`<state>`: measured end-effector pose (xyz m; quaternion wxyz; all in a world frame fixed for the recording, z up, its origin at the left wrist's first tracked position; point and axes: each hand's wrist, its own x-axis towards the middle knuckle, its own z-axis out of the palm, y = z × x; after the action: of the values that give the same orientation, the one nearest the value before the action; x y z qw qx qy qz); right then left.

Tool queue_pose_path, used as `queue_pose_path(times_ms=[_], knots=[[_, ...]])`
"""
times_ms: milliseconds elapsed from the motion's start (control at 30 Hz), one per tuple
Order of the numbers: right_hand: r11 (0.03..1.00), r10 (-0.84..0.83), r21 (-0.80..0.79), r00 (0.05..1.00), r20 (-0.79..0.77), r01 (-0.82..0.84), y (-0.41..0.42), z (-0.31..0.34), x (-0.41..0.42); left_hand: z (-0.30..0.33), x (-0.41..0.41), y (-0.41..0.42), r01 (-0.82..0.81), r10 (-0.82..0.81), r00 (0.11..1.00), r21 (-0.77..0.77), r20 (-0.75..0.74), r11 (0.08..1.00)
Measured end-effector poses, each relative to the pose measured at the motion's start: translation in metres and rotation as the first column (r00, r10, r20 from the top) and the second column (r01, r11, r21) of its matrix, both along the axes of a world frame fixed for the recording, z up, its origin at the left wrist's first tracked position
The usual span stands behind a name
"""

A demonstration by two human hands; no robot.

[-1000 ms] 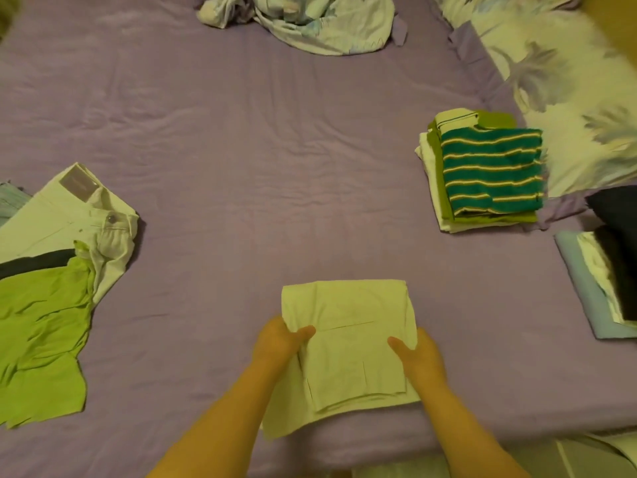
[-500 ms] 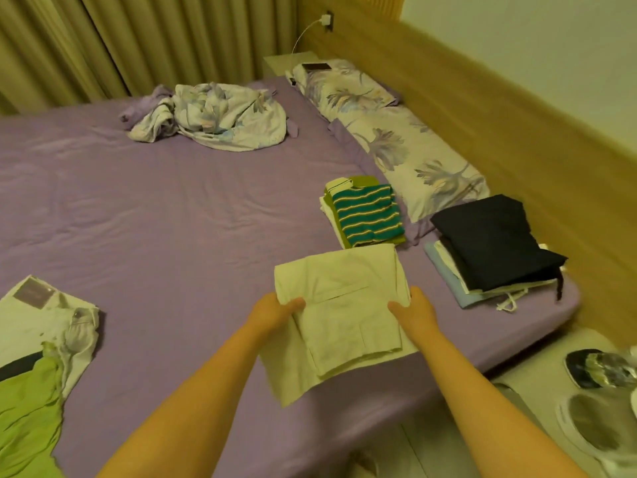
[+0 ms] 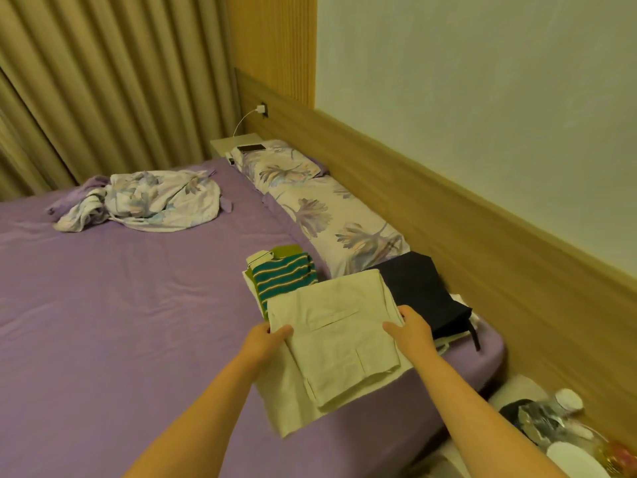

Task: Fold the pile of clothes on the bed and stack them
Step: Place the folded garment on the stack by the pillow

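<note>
Your folded cream garment [image 3: 337, 343] covers the near part of the striped stack [image 3: 282, 276] and the near corner of the dark stack [image 3: 420, 294]. Your fingers sit under the cloth, out of sight. Lower right, the floor clutter [image 3: 551, 422] is blurred and cut by the frame edge; you can't tell what it is.

The folded garment [image 3: 339, 343] is matt, pale woven cloth with stitched seams. The bed [image 3: 120, 305] wears a smooth, matt purple sheet, lightly creased. Beside the garment, the striped top [image 3: 282, 274] looks like soft knit, and the dark stack [image 3: 420, 294] is dull, dense fabric. The pillow [image 3: 331, 215] is printed floral cotton. The headboard [image 3: 482, 243] is satin-finished wood grain. The curtain [image 3: 103, 81] is pleated matt cloth.
</note>
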<state>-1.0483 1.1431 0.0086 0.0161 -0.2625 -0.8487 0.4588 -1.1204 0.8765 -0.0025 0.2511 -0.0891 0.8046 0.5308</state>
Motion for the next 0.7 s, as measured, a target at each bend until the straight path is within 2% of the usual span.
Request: queue_pose_path(times_ms=[167,367,500,700], knots=[[0.996,0.057,0.068,0.997,0.049,-0.06,0.073,0.004,-0.03,0.009,-0.019,0.073,-0.033,0.033,0.999,-0.029,-0.013,0.999],[0.994,0.045,0.095,0.996,0.077,-0.052,0.13,0.002,-0.054,0.013,-0.039,0.125,-0.097,0.097,0.995,-0.003,0.003,0.995],[0.995,0.018,0.096,0.997,0.076,-0.025,0.149,0.001,-0.071,0.013,-0.061,0.145,-0.068,0.068,0.998,-0.009,-0.002,0.998],[0.987,-0.11,0.13,0.989,0.102,0.096,0.179,-0.005,-0.082,0.001,-0.094,0.178,0.052,-0.051,0.998,-0.016,0.038,0.999]])
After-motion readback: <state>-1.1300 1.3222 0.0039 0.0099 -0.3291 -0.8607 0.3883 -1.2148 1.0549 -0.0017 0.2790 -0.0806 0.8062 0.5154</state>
